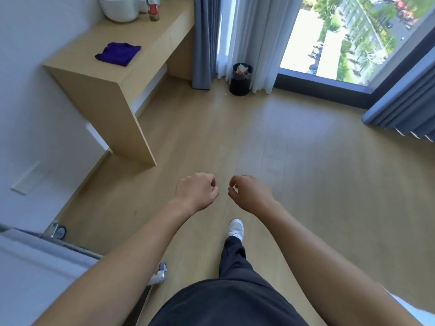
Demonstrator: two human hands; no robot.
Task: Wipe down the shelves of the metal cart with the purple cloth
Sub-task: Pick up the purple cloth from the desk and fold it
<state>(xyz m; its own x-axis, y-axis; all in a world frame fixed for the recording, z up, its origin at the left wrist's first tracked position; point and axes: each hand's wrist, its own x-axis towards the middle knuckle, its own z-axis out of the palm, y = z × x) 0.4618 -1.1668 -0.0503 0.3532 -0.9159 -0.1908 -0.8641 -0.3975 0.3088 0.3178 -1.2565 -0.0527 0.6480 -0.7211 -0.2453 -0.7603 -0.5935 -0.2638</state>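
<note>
While both arms stretch forward over it, the wooden floor [294,149] fills most of the view ahead of and beneath the hands. Far beyond the right hand [249,192], a tall window [353,31] stands with grey curtains [204,38] hanging at its side. Well ahead and to the left of the left hand [196,191] stands a light wooden desk [106,90] against the wall. Behind and left of the left hand lies a pale, blurred surface [35,267] with a small wheel [162,270] near its edge; whether this is the cart cannot be told. The two hands hover side by side, close but apart, fingers loosely curled, holding nothing. A black bin [240,83] sits far ahead of them, at the foot of the curtains. The purple cloth [118,54] lies crumpled on the desk top, well away from either hand. Beyond it a bottle [153,8] stands upright. Just below the right wrist a white shoe [236,228] rests on the floor.
</note>
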